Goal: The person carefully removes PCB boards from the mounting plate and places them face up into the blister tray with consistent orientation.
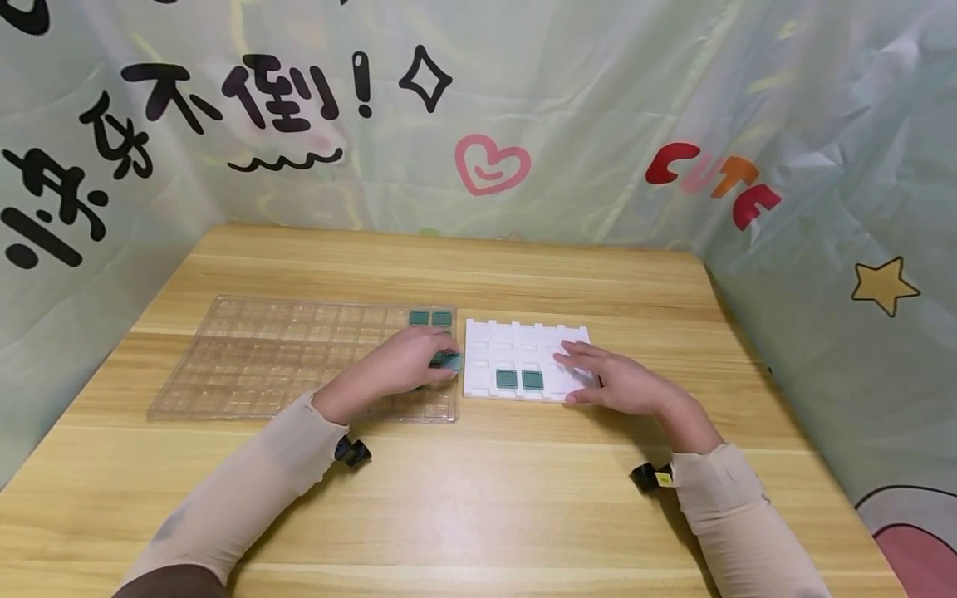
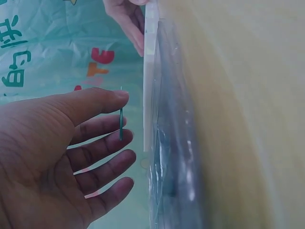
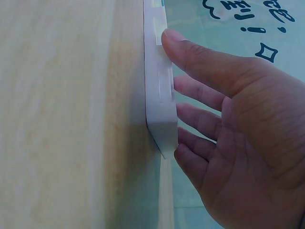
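In the head view my left hand (image 1: 407, 359) is over the right end of a clear plastic tray (image 1: 262, 357). It pinches a thin green square chip (image 1: 451, 362) between thumb and fingers. The left wrist view shows this chip (image 2: 121, 117) edge-on, clear of the tray. My right hand (image 1: 624, 379) rests with loosely spread fingers at the right end of a white compartment tray (image 1: 486, 336). From the right wrist, its thumb (image 3: 174, 40) is right at the tray's rim. Two green chips (image 1: 506, 379) sit side by side in the white tray's front row.
More green chips (image 1: 429, 318) lie in the clear tray's back right pockets, others partly hidden under the left hand. Both trays lie close together on a wooden table (image 1: 478, 498). Printed curtains (image 1: 583, 100) stand behind the table and at its sides.
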The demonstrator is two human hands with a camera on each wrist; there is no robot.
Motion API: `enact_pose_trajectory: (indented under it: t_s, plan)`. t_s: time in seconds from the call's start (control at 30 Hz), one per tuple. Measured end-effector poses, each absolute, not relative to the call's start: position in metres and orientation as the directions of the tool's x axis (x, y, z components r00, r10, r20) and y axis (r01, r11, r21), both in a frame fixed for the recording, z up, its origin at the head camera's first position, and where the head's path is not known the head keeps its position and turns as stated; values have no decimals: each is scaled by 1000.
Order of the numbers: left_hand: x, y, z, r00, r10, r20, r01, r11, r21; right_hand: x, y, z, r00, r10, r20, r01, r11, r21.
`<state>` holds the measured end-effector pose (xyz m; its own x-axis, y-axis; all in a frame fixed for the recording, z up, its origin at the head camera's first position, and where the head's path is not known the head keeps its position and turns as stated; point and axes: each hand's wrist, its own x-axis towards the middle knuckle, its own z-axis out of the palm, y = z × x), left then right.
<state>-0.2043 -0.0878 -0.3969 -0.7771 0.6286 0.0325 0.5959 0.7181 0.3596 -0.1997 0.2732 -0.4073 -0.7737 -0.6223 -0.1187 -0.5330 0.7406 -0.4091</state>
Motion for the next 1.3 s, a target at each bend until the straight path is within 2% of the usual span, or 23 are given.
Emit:
enact_pose_trajectory:
  t_s: [0.3,0.97,1.3]
  plan:
    - [-198,-91,-400,-750,659,58,641,701,313,-198,274,-407,-773,-625,-112,-537,737,-411]
    - [-193,-98,-403,-772,635,-18,599,736,316,-199,275,-408,-771,-627,-112,-538,735,-412]
    - [-193,-99,-404,-781,624,-18,588,745,314,-198,273,-406,-777,-619,-115,-533,743,-405]
